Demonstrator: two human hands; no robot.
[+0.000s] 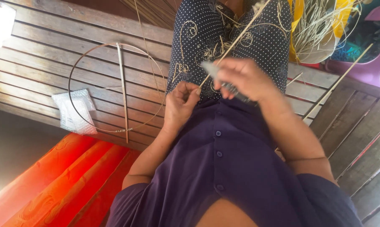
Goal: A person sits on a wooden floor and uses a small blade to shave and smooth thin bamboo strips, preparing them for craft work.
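My left hand (pixel 180 103) pinches the near end of a long thin bamboo stick (pixel 236 40) that runs up and away over my dotted dark skirt (pixel 200 29). Close to its right, my right hand (pixel 244 80) grips a knife (pixel 217 73) with a blurred grey blade that lies against the stick. Both hands hover over my lap, above a purple buttoned shirt (pixel 232 164). Thin pale shavings lie scattered on the skirt.
A wire hoop (pixel 74 67) with a stick tied across it lies on the wooden slatted floor (pixel 43 38) at left, beside a small clear plastic bag (pixel 74 110). Orange cloth (pixel 68 180) lies at lower left. A bundle of pale strips (pixel 316 29) and another stick (pixel 341 80) lie at right.
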